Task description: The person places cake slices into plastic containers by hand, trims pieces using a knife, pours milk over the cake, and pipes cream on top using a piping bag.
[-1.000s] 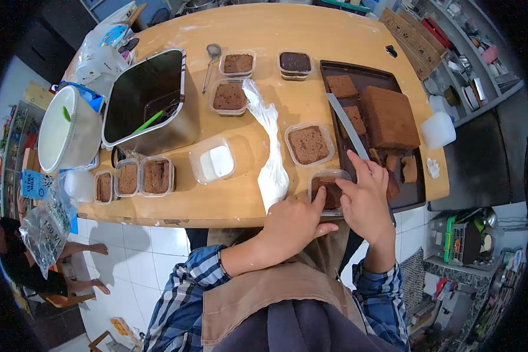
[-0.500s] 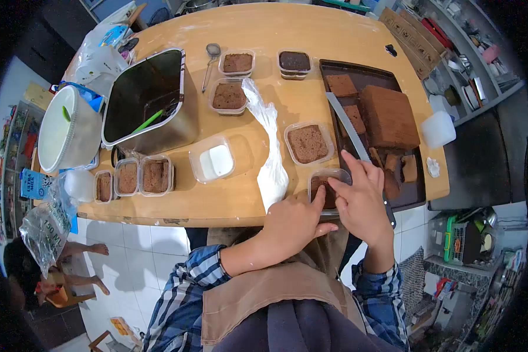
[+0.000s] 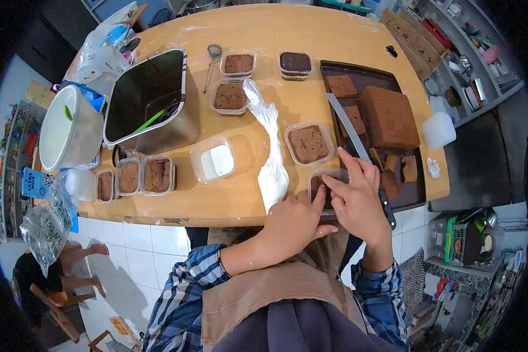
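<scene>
A clear square container [image 3: 336,173] with brown cake in it sits at the table's front edge. My left hand [image 3: 293,226] lies at its near left side, index fingertip on the cake, thumb apart. My right hand [image 3: 361,205] reaches in from the right, fingers spread, one fingertip on the cake. Both hands partly cover the container. A long knife [image 3: 349,125] lies on the dark tray [image 3: 387,73] beside my right hand, near a big cake block [image 3: 390,117] and cut pieces. Left of the container lies a white piping bag [image 3: 273,170]. Another cake-filled container [image 3: 308,144] stands just behind.
A metal tin [image 3: 185,117] with a green utensil and a white bucket [image 3: 51,132] stand left. Several cake containers, one holding white cream [image 3: 215,162], and a small strainer [image 3: 214,51] are spread over the table. A person [image 3: 38,276] sits at lower left.
My right hand has shifted slightly left over the container, its fingertip moving across the cake. My left hand stays nearly still. The person at lower left has changed posture.
</scene>
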The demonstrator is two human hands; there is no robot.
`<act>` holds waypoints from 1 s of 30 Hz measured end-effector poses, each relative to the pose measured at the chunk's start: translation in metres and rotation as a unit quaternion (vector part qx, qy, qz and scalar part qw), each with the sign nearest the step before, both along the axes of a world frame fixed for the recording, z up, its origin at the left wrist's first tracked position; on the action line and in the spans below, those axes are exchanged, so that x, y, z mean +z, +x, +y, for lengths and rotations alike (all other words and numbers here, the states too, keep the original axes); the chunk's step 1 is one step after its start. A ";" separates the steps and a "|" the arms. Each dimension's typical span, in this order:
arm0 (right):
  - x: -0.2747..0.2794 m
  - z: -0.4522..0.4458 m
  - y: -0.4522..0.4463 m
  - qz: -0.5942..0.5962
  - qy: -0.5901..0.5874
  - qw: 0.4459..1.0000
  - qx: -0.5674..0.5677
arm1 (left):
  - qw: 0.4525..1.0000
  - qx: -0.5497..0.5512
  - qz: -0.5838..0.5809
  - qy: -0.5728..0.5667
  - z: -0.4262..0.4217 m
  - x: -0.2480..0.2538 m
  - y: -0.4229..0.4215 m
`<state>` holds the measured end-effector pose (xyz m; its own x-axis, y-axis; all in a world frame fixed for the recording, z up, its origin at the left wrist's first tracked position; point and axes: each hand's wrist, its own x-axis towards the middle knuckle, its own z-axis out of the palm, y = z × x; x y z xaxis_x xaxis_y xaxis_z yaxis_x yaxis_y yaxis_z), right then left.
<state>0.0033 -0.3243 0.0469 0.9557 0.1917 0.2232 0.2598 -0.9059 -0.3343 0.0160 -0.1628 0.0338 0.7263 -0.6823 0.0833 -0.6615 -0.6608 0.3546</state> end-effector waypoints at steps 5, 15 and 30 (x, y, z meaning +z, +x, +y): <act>0.004 -0.006 -0.002 -0.032 0.014 0.999 -0.010 | 1.000 -0.010 -0.010 -0.003 0.003 -0.001 0.000; 0.007 -0.005 -0.016 0.030 0.215 0.962 -0.165 | 0.986 0.000 0.081 -0.143 0.035 0.019 0.002; 0.030 0.050 -0.026 -0.003 0.475 0.864 -0.166 | 0.650 0.046 0.315 -0.690 0.035 -0.018 -0.014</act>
